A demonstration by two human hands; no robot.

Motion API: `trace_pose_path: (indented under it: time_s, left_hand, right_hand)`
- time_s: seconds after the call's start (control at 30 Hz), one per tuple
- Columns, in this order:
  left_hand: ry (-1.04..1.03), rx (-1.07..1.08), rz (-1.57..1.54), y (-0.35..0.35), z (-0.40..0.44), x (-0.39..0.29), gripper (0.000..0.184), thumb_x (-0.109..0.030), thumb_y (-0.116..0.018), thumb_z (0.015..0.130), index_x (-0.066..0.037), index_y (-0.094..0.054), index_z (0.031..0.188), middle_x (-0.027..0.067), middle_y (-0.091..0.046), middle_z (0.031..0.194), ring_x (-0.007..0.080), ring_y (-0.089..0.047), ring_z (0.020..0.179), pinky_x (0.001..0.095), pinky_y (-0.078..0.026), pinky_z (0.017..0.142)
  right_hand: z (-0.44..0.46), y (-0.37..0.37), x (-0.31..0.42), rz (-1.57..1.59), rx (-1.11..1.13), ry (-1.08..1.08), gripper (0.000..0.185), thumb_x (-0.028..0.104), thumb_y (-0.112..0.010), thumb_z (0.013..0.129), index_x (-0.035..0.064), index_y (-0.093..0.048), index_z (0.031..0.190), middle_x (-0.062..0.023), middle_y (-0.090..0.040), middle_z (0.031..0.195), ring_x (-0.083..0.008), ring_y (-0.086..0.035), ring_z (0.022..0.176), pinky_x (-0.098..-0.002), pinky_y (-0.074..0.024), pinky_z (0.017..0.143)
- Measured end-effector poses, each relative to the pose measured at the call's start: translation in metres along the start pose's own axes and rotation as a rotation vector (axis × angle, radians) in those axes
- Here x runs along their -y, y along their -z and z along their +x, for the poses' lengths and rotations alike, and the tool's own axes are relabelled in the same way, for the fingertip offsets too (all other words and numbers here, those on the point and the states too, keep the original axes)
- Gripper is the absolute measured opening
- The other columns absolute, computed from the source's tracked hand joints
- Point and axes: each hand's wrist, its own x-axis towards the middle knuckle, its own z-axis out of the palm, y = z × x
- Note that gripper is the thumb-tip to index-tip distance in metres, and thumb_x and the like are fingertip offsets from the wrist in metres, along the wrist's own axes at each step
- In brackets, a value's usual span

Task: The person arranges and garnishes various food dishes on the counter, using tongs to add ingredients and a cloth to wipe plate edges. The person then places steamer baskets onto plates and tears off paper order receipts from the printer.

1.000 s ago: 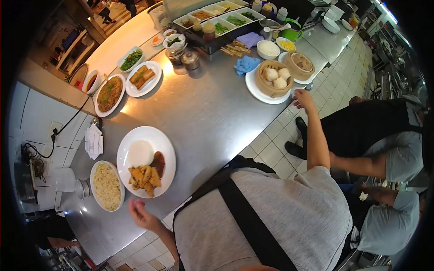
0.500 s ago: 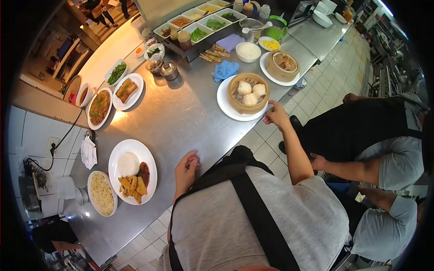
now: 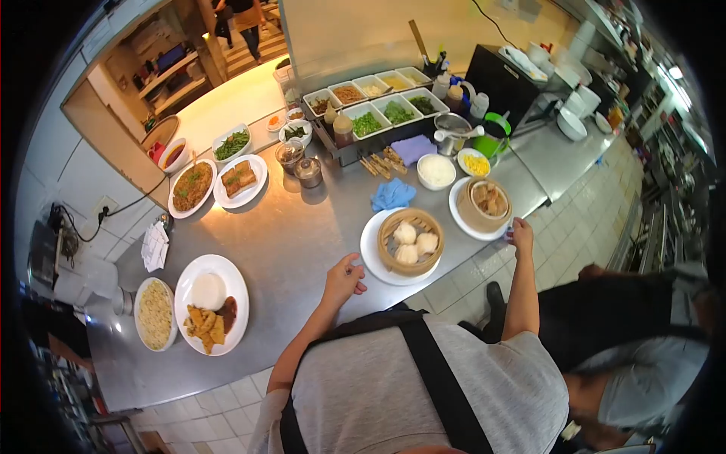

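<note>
My left hand (image 3: 344,280) is over the counter's front edge, fingers loosely apart and holding nothing, just left of a white plate (image 3: 370,250). On that plate stands a bamboo steamer (image 3: 387,259) with several white buns (image 3: 406,253). My right hand (image 3: 519,234) is at the right rim of a second white plate (image 3: 459,214), its fingers curled; whether they touch or grip the rim is hard to tell. This plate bears another steamer (image 3: 485,221) with brown food in a bowl. A blue cloth (image 3: 392,195) lies behind the buns.
Plated rice with fried pieces (image 3: 204,325) and a fried rice dish (image 3: 156,314) stand at left. Further back are a noodle plate (image 3: 192,188), a roll plate (image 3: 240,181), metal pots (image 3: 308,172) and a topping tray (image 3: 366,124). Co-workers (image 3: 605,310) stand close on the right.
My left hand has moved right, from beside the rice plate to the bun plate. My right hand has gone from the bun plate to the second steamer's plate. The view has shifted.
</note>
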Motion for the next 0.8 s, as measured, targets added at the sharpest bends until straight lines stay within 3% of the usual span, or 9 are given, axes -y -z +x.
trace_pose_path:
  time_s: [0.03,0.1,0.13,0.2,0.3,0.4,0.5,0.6,0.8]
  left_hand:
    - [0.011,-0.034,-0.034,-0.009,0.01,-0.001,0.041,-0.009,-0.058,0.089,0.0,-0.047,0.127,0.0105,-0.06,0.075,0.0175,-0.063,0.051,0.0272,-0.051,0.042]
    - [-0.039,-0.138,0.091,-0.029,0.016,-0.014,0.043,-0.007,-0.059,0.087,-0.001,-0.046,0.128,0.0104,-0.061,0.071,0.0174,-0.061,0.048,0.0273,-0.05,0.039]
    - [-0.047,-0.176,0.161,-0.038,0.021,-0.017,0.044,-0.006,-0.059,0.086,-0.001,-0.045,0.128,0.0104,-0.061,0.069,0.0174,-0.061,0.046,0.0274,-0.049,0.038]
    - [-0.083,-0.255,0.201,-0.037,0.034,0.004,0.047,-0.003,-0.06,0.084,-0.002,-0.044,0.128,0.0102,-0.061,0.066,0.0163,-0.059,0.043,0.0272,-0.047,0.035]
    - [-0.001,-0.294,0.175,-0.041,0.019,-0.008,0.045,-0.002,-0.058,0.084,-0.001,-0.045,0.127,0.0103,-0.062,0.068,0.0144,-0.057,0.042,0.0258,-0.046,0.034]
    - [0.042,-0.399,0.141,-0.036,0.001,-0.015,0.043,-0.001,-0.058,0.084,-0.001,-0.046,0.126,0.0089,-0.061,0.067,0.0129,-0.055,0.041,0.0241,-0.045,0.034]
    - [0.069,-0.518,0.109,-0.021,-0.02,-0.011,0.042,-0.002,-0.058,0.085,-0.001,-0.046,0.125,0.0076,-0.06,0.066,0.0121,-0.054,0.04,0.0227,-0.044,0.033]
    - [0.056,-0.635,0.106,0.008,-0.033,0.012,0.04,-0.002,-0.058,0.085,0.001,-0.046,0.124,0.007,-0.06,0.066,0.0119,-0.053,0.04,0.0224,-0.042,0.032]
    - [0.027,-0.825,0.033,0.034,-0.051,0.021,0.038,-0.002,-0.058,0.085,0.004,-0.046,0.121,0.0063,-0.058,0.061,0.0125,-0.054,0.04,0.0225,-0.04,0.032]
  right_hand:
    - [0.02,0.001,0.001,-0.086,0.016,0.04,0.028,0.022,-0.055,0.088,0.0081,-0.065,0.11,-0.0097,-0.066,0.086,-0.0179,-0.063,0.063,-0.0319,-0.0503,0.054]
    - [0.072,0.002,0.001,-0.404,-0.12,0.539,0.026,0.025,-0.058,0.086,0.0077,-0.068,0.102,-0.0129,-0.068,0.09,-0.0216,-0.066,0.073,-0.0347,-0.0512,0.064]
    - [0.058,0.003,0.039,-0.483,-0.113,0.65,0.026,0.028,-0.061,0.084,0.0068,-0.069,0.098,-0.0155,-0.068,0.094,-0.0252,-0.065,0.086,-0.0359,-0.0494,0.075]
    - [0.054,-0.007,0.087,-0.565,0.044,0.796,0.027,0.028,-0.064,0.083,0.0039,-0.069,0.095,-0.0168,-0.067,0.094,-0.0284,-0.064,0.091,-0.0361,-0.0489,0.076]
    - [0.032,-0.032,0.146,-0.469,0.587,0.703,0.024,0.026,-0.064,0.082,0.0033,-0.07,0.086,-0.0167,-0.067,0.092,-0.0307,-0.065,0.079,-0.0375,-0.0509,0.071]
    - [0.024,-0.055,0.171,-0.783,0.638,1.013,0.018,0.023,-0.063,0.078,0.0077,-0.071,0.081,-0.0138,-0.068,0.085,-0.0318,-0.065,0.08,-0.0408,-0.0511,0.072]
    - [0.007,-0.066,0.191,-1.068,0.581,0.957,0.017,0.023,-0.065,0.074,0.0089,-0.072,0.082,-0.0141,-0.068,0.086,-0.0304,-0.066,0.084,-0.0409,-0.0519,0.074]
    - [0.008,-0.075,0.19,-1.14,0.529,0.992,0.019,0.027,-0.07,0.07,0.0102,-0.072,0.079,-0.0128,-0.068,0.083,-0.0284,-0.066,0.08,-0.0399,-0.0516,0.073]
    - [0.009,-0.072,0.171,-0.991,0.474,1.096,0.012,0.019,-0.064,0.074,0.0092,-0.069,0.078,-0.0125,-0.066,0.087,-0.0298,-0.065,0.082,-0.0427,-0.0503,0.075]
